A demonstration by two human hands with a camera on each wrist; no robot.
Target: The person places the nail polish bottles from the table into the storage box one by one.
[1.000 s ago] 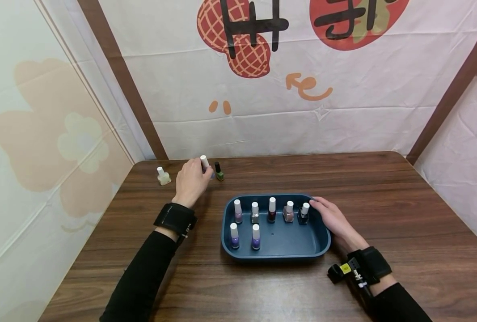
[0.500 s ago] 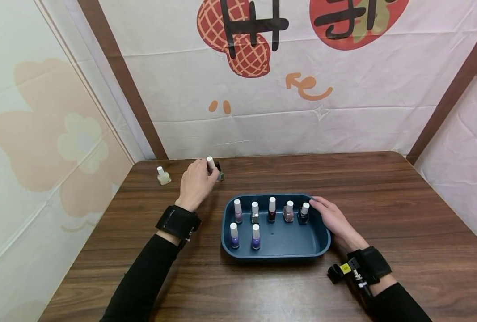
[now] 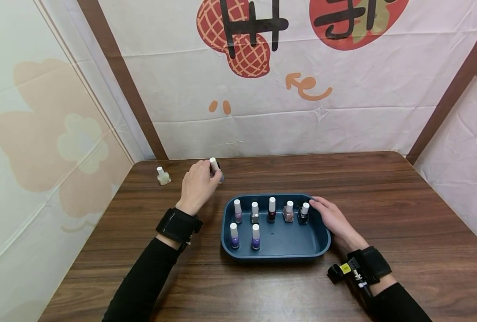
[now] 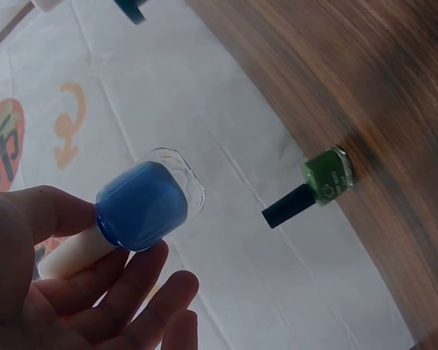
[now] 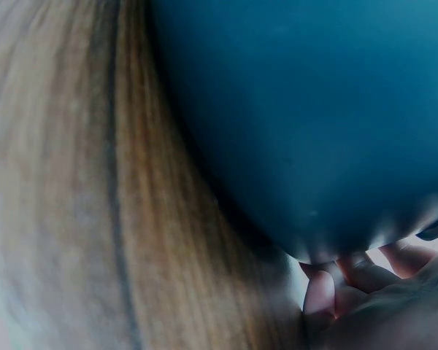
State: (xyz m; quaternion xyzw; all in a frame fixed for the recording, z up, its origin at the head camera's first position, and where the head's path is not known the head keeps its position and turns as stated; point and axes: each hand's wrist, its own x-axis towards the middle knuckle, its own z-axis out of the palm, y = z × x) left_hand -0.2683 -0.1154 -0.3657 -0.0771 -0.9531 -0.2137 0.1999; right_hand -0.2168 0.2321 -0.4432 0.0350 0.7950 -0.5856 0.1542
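My left hand (image 3: 198,185) pinches a blue nail polish bottle (image 4: 142,204) between thumb and fingers, its white cap (image 3: 213,163) toward the palm. In the left wrist view, a green nail polish bottle (image 4: 327,177) with a black cap stands on the table a short way from it; the head view mostly hides that one behind the blue bottle. My right hand (image 3: 336,221) grips the far right corner of a dark blue tray (image 3: 290,241), thumb at the rim and fingers (image 5: 365,275) against the outer wall. Several white-capped polish bottles (image 3: 272,210) stand upright in the tray.
A cream nail polish bottle (image 3: 163,177) stands at the table's far left. The wooden table (image 3: 383,192) ends at a printed white cloth (image 3: 262,129) behind. Inside the tray, two purple bottles (image 3: 256,237) occupy the near row's left side.
My left hand has moved slightly right with the blue nail polish bottle, which now covers most of the green one in the head view. The right hand and tray have stayed put.
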